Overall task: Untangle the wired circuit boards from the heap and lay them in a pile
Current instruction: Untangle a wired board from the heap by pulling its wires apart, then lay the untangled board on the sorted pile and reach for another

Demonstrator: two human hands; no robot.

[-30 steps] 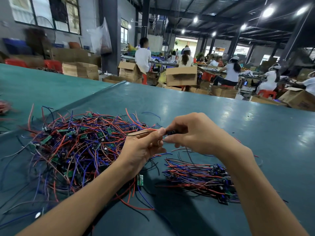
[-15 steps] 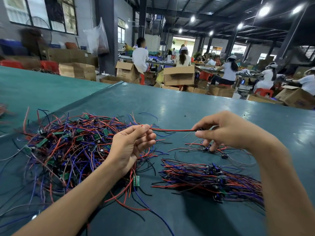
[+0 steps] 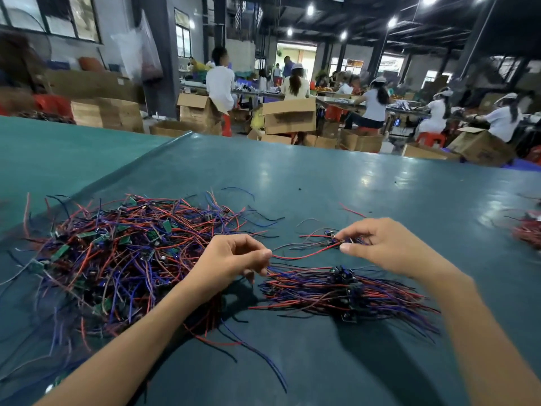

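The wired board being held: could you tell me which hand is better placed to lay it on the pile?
Likely right: the right hand pinches the board beyond the pile; the left hand only pinches its red wire.

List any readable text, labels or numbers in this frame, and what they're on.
None readable.
Centre cardboard box: any print blurred out.
Far-right cardboard box: dark marks, too blurred.
Green boards in the heap: markings too small.
Wired board pinched by right hand, its red wire pinched by left hand: too small.
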